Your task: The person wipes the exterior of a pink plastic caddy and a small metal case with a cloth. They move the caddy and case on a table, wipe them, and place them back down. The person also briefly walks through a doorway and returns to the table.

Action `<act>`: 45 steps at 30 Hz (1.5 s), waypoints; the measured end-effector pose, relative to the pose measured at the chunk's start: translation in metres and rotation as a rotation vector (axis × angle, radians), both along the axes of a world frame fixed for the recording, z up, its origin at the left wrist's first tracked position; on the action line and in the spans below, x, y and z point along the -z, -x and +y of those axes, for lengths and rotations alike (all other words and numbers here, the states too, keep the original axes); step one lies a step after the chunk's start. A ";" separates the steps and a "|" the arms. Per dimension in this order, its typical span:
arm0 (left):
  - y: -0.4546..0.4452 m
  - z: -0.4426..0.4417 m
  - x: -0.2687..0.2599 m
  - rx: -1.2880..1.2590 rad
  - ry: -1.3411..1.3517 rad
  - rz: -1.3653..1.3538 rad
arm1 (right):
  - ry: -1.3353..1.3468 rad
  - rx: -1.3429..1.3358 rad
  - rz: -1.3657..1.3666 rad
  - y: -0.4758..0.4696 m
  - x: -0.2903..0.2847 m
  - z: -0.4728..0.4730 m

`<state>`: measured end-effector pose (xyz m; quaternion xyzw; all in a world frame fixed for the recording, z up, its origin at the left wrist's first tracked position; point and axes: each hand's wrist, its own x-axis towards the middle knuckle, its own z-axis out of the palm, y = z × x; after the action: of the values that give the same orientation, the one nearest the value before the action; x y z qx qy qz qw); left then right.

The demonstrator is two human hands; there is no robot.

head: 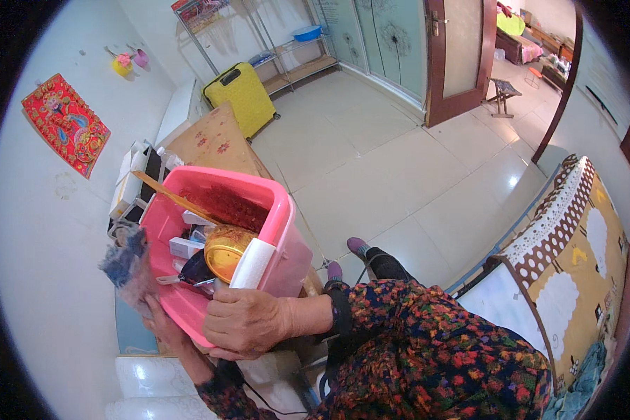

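A pink plastic tub [286, 247] is tilted in front of me. My right hand [249, 321] grips its near rim, beside a white strip [252, 265] on the edge. Low at the tub's outer left side, my left hand [165, 328] holds a worn grey-blue rag [128, 262] against it; its fingers are partly hidden. Inside the tub lie a gold-coloured round container [228, 252], small white boxes [185, 247], a dark bowl-like item [197, 269] and a dark red bristly item [231, 207]. A flat wooden stick [176, 197] leans across the tub and sticks out over its far rim.
Behind the tub are a table with a flower-patterned top [210, 136], a clear bottle [169, 157] and white boxes [128, 181]. A yellow suitcase [241, 100] stands beyond. At the right is a bed with a patterned cover [572, 268]. A dark cable [265, 401] hangs below my arms.
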<state>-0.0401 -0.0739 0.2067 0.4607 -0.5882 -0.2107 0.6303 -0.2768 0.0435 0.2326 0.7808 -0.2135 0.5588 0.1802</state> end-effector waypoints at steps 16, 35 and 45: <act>-0.060 -0.168 -0.030 0.272 -0.285 0.209 | -0.039 0.021 0.055 -0.001 -0.006 0.000; 0.074 0.121 0.112 -0.656 0.179 -1.123 | -0.064 0.029 0.092 0.002 -0.005 0.000; 0.082 0.142 0.011 -0.443 -0.304 0.487 | -0.031 -0.008 0.048 0.002 -0.001 -0.002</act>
<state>-0.1216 0.0679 0.1952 0.6019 -0.2689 -0.2578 0.7064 -0.2785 0.0420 0.2338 0.7976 -0.2145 0.5373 0.1708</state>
